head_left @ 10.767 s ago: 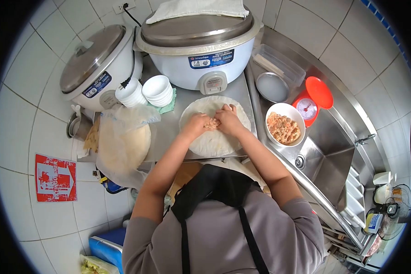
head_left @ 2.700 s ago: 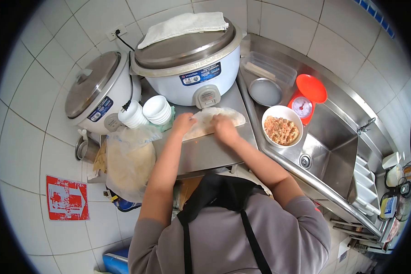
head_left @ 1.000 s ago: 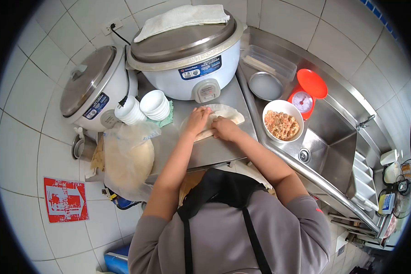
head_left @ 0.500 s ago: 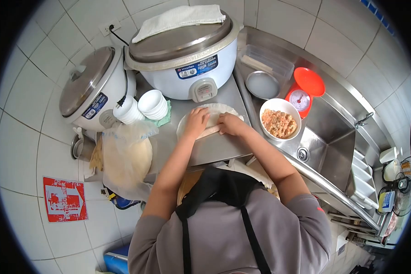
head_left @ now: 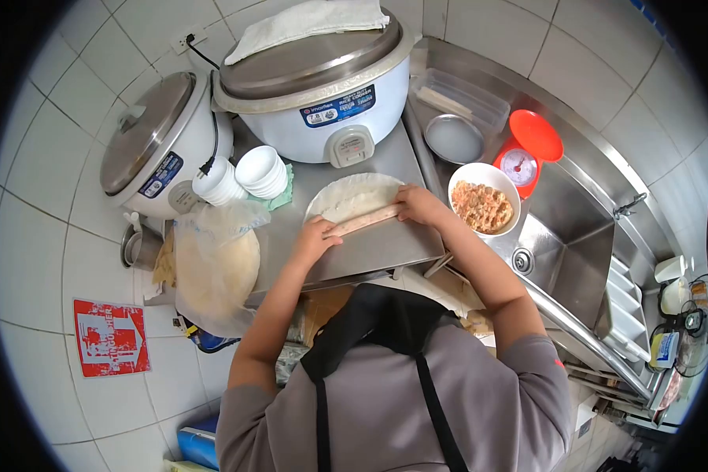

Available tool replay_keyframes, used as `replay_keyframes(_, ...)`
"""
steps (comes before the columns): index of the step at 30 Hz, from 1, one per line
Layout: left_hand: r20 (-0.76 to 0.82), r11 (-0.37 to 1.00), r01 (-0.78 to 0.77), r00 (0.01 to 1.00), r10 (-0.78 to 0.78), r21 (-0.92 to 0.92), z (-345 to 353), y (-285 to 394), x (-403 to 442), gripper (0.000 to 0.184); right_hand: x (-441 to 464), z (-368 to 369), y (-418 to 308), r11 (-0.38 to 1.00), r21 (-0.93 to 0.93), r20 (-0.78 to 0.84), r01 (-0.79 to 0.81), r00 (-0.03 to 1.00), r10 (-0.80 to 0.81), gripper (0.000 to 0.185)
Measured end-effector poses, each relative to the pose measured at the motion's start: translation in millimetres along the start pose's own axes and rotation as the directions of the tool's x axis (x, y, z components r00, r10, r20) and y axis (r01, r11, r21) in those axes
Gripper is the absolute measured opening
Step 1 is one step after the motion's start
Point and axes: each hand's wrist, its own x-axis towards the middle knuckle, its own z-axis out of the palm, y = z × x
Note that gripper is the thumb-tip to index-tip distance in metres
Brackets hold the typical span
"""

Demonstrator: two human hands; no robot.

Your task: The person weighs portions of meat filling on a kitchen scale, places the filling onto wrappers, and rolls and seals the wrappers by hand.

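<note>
A pale round spring roll wrapper (head_left: pixel 355 193) lies flat on the steel counter, its near edge rolled into a thin spring roll (head_left: pixel 365 220) with filling faintly showing through. My left hand (head_left: pixel 315 238) grips the left end of this roll, fingers bent over it. At the right end, my right hand (head_left: pixel 419 206) pinches the roll between thumb and fingers. To the right, a white bowl (head_left: pixel 454 175) holds orange-pink minced filling (head_left: pixel 481 208). More round wrappers (head_left: pixel 222 271) sit in a clear plastic bag on the left.
Behind the counter stand a large rice cooker (head_left: pixel 291 130) and a second one (head_left: pixel 200 138). Stacked white cups (head_left: pixel 261 171) are beside them. A red kitchen scale (head_left: pixel 519 167), a metal bowl (head_left: pixel 454 139) and a plastic container (head_left: pixel 480 101) stand near the sink (head_left: pixel 562 244).
Both hands have moved apart from the middle of the wrapper to the two ends of the roll. The near edge of the wrapper now forms a longer visible roll.
</note>
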Motion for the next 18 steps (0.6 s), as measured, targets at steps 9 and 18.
replay_keyframes(9,-0.027,0.999,-0.025,0.999,0.026,0.034,18,31,15,0.039,27,43,-40,0.989,0.011,-0.038,0.147,0.988,-0.147,0.033)
replay_keyframes(18,0.039,0.925,0.176,0.984,-0.173,-0.338,-3,-24,-34,0.033,-21,-1,-2,0.879,0.471,0.05,-0.082,0.997,0.067,0.028)
